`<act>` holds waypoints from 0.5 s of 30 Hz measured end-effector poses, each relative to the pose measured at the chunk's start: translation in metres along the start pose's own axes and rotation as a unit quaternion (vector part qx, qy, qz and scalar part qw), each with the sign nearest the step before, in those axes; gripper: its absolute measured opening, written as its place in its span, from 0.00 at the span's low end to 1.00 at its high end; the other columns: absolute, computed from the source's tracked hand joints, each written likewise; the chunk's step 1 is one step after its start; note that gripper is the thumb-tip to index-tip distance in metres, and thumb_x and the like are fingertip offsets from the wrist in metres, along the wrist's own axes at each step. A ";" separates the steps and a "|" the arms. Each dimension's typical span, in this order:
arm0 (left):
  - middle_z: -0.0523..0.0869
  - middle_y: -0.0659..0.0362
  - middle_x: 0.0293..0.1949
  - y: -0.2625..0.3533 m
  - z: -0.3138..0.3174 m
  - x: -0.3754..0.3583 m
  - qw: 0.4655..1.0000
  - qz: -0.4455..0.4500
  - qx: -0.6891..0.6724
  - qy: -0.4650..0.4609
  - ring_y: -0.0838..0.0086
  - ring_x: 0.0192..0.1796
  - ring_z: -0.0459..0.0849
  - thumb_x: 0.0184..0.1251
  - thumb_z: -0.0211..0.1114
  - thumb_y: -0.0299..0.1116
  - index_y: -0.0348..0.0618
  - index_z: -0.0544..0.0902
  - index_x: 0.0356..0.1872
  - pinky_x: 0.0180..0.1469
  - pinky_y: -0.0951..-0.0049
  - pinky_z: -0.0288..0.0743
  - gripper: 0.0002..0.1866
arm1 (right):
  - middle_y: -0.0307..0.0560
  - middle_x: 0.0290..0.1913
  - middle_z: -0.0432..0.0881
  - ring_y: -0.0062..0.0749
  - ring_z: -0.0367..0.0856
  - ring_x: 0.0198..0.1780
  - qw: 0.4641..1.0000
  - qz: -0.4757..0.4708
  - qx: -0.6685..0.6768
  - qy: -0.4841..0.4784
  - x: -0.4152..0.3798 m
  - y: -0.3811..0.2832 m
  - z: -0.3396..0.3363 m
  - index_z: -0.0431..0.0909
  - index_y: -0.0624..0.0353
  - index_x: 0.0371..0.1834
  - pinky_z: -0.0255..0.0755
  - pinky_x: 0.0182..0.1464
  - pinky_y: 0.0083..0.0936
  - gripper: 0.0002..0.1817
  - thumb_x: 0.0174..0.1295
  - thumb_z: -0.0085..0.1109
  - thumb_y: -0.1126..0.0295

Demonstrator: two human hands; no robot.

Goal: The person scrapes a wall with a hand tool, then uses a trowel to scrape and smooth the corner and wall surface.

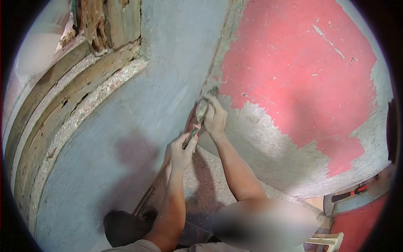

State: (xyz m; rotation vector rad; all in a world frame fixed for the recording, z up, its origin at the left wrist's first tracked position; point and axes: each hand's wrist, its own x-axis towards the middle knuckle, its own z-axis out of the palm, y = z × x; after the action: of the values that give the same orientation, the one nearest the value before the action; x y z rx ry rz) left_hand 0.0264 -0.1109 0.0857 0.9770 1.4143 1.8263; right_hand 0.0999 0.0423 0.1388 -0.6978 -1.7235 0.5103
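Observation:
My left hand (181, 154) is closed around the dark handle, with orange-red parts, of a small trowel (202, 110). On the trowel's blade, coated in grey, my right hand (215, 119) has its fingers bent over the edge. The blade tip points up and away from me, against the corner seam where the blue-grey wall (168, 71) meets the pink wall (285, 63). Around the seam the surface is rough and grey, and the paint ends in a ragged edge. Exactly how the right fingertips touch the blade is partly hidden.
Curved, worn stepped ledges (84, 101) with a damaged post (111, 25) rise at left. A red-and-black-handled tool (354, 192) lies at lower right, near a cream plastic piece (331, 240). Below my arms is a speckled surface (210, 172); a dark rounded object (126, 229) is at lower left.

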 end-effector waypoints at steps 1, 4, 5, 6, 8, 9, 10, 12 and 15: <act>0.77 0.70 0.22 -0.010 -0.001 -0.006 1.000 -0.001 0.008 0.006 0.86 0.26 0.72 0.77 0.69 0.38 0.38 0.89 0.42 0.29 0.77 0.63 0.12 | 0.61 0.51 0.90 0.49 0.92 0.53 1.000 0.005 -0.011 -0.003 -0.015 0.009 0.002 0.86 0.60 0.58 0.81 0.55 0.35 0.18 0.73 0.49 0.77; 0.77 0.71 0.22 0.022 -0.002 -0.001 0.999 -0.033 0.017 0.001 0.87 0.26 0.71 0.77 0.69 0.38 0.38 0.90 0.43 0.29 0.78 0.63 0.12 | 0.62 0.49 0.91 0.50 0.93 0.50 0.999 -0.035 -0.015 0.035 0.001 0.000 0.000 0.87 0.59 0.57 0.82 0.53 0.37 0.17 0.73 0.49 0.77; 0.77 0.71 0.22 0.043 -0.001 0.006 0.999 -0.025 0.026 0.001 0.87 0.26 0.71 0.77 0.69 0.38 0.38 0.90 0.44 0.29 0.78 0.63 0.12 | 0.62 0.48 0.91 0.50 0.93 0.49 0.996 -0.060 -0.008 0.060 0.020 -0.013 -0.002 0.87 0.59 0.57 0.82 0.53 0.37 0.18 0.73 0.49 0.77; 0.77 0.72 0.22 0.055 0.001 0.014 0.999 -0.017 0.039 -0.003 0.87 0.26 0.71 0.77 0.69 0.38 0.38 0.90 0.44 0.29 0.78 0.63 0.12 | 0.62 0.47 0.91 0.51 0.93 0.48 0.993 -0.083 -0.001 0.089 0.032 -0.023 -0.004 0.87 0.58 0.56 0.83 0.52 0.37 0.18 0.73 0.49 0.77; 0.77 0.72 0.22 0.054 0.006 0.016 1.000 -0.015 0.026 -0.001 0.88 0.26 0.71 0.78 0.69 0.38 0.38 0.91 0.47 0.29 0.78 0.63 0.12 | 0.62 0.46 0.91 0.52 0.93 0.47 0.998 -0.011 0.021 0.055 0.038 -0.035 -0.010 0.87 0.58 0.57 0.83 0.51 0.37 0.18 0.73 0.49 0.77; 0.77 0.72 0.22 0.048 0.010 0.013 0.999 -0.027 0.019 0.000 0.88 0.26 0.71 0.78 0.69 0.38 0.38 0.91 0.47 0.29 0.78 0.63 0.12 | 0.62 0.45 0.91 0.52 0.93 0.47 0.998 0.021 0.033 0.039 0.039 -0.039 -0.013 0.87 0.57 0.57 0.83 0.51 0.37 0.18 0.73 0.49 0.77; 0.77 0.72 0.23 0.039 0.013 0.011 0.999 -0.037 0.012 0.002 0.88 0.26 0.71 0.78 0.68 0.38 0.38 0.90 0.48 0.29 0.78 0.63 0.13 | 0.62 0.46 0.91 0.53 0.93 0.47 0.999 0.014 0.019 0.021 0.032 -0.032 -0.015 0.87 0.57 0.58 0.83 0.51 0.37 0.18 0.72 0.49 0.77; 0.77 0.71 0.23 -0.012 0.021 -0.004 0.998 -0.044 -0.036 0.012 0.87 0.25 0.72 0.79 0.67 0.38 0.37 0.90 0.48 0.28 0.78 0.64 0.13 | 0.62 0.46 0.91 0.54 0.93 0.47 1.000 -0.001 -0.009 -0.014 0.002 -0.001 -0.016 0.87 0.56 0.59 0.83 0.51 0.39 0.19 0.72 0.49 0.76; 0.78 0.69 0.24 -0.033 0.026 -0.026 0.991 -0.074 -0.107 0.017 0.87 0.24 0.73 0.80 0.66 0.37 0.36 0.89 0.49 0.25 0.79 0.63 0.13 | 0.63 0.48 0.90 0.59 0.91 0.50 0.998 -0.019 -0.030 -0.045 -0.016 0.021 -0.019 0.86 0.55 0.60 0.83 0.53 0.43 0.18 0.73 0.50 0.72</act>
State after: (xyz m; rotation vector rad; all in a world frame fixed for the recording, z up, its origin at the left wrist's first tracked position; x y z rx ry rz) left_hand 0.0631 -0.1112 0.0525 0.7171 1.2441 1.8466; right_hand 0.1252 0.0468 0.1184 -0.6920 -1.8396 0.4721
